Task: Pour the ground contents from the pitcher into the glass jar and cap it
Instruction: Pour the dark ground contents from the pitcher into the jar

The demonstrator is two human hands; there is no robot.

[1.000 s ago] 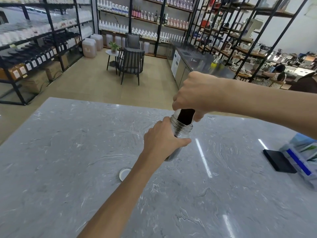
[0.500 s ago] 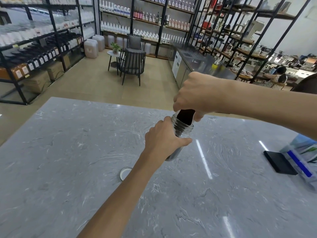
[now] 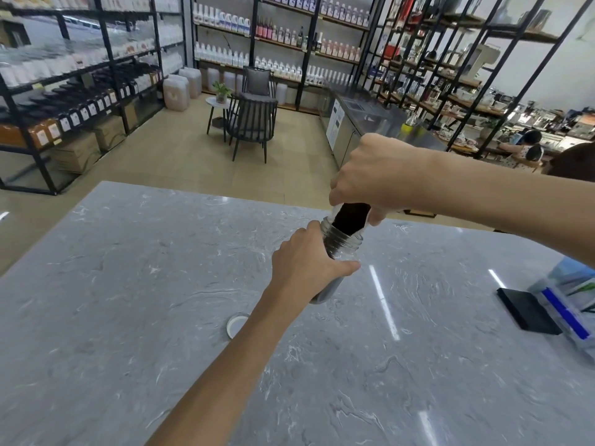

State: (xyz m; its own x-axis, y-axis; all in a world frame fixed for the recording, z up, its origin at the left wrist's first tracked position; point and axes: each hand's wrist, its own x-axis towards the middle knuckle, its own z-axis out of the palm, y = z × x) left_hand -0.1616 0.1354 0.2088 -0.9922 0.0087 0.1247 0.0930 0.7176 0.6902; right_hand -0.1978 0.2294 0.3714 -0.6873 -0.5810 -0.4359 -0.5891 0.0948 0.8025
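Note:
My left hand (image 3: 306,259) grips a clear glass jar (image 3: 343,246) that leans on the grey marble table (image 3: 128,317), its threaded mouth tilted up and away from me. My right hand (image 3: 376,178) holds the pitcher (image 3: 349,217) tipped mouth-down over the jar's opening. Dark brown ground contents fill the pitcher's mouth and reach into the jar's neck. Most of the pitcher is hidden under my right hand. A round white cap (image 3: 236,325) lies flat on the table just left of my left forearm.
A black flat pad (image 3: 528,312) and a clear plastic bag with blue stripes (image 3: 570,304) lie at the table's right edge. Beyond the table's far edge are a dark chair (image 3: 252,123), shelves of bottles and a steel counter. A seated person is at far right.
Both hands stay almost still; the pitcher remains tipped over the jar. The view has shifted slightly.

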